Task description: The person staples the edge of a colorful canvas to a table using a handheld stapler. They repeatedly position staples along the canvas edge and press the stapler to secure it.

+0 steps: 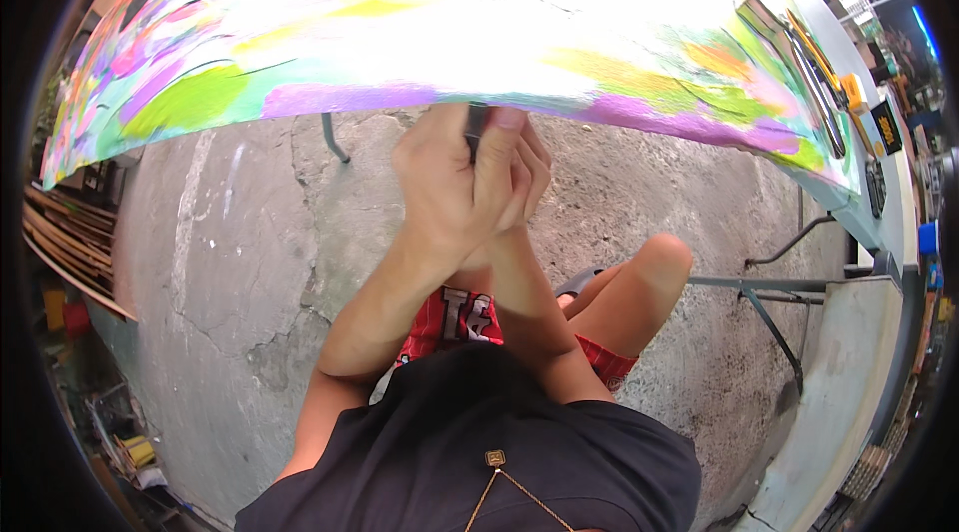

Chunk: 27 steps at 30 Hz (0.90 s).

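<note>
In front of me my left hand and my right hand are clasped together just under the near edge of a brightly painted canvas. Between them a dark handle-like object sticks up to the canvas edge; its far end is hidden, so its kind does not show. Both hands have their fingers closed around it. The right hand lies partly behind the left, with the forearms close together at the wrists. The canvas carries purple, lime green, orange and turquoise strokes, washed out by glare in the middle.
Brushes, an orange-yellow tool and a black package lie by the canvas's right edge. Dark metal legs stand at right on the cracked concrete floor. Wooden boards are stacked at left. My bent knee juts out.
</note>
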Motion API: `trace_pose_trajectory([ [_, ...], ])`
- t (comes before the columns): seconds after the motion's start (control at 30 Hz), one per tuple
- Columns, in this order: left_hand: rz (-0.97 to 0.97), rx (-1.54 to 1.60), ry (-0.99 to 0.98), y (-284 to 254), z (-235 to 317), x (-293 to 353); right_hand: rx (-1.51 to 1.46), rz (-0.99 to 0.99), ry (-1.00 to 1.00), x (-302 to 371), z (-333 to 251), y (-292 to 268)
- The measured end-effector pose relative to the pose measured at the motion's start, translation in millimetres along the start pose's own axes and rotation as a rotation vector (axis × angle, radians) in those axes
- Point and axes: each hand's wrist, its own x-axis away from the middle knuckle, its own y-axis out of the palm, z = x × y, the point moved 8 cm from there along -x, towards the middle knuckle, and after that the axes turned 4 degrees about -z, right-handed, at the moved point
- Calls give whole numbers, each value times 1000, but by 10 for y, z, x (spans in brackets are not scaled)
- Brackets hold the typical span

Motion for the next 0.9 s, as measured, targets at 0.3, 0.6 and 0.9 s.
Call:
trace_pose_trajectory([
  [0.3,157,78,323,49,-98,-60,298,-196,257,-282,-720,-960],
  [0.6,83,301,509,156,-214,-85,1213,-535,232,-1936,65,-1994],
  [0.9,21,365,537,175,-284,-150,1177,-725,304,-1867,310,-1908],
])
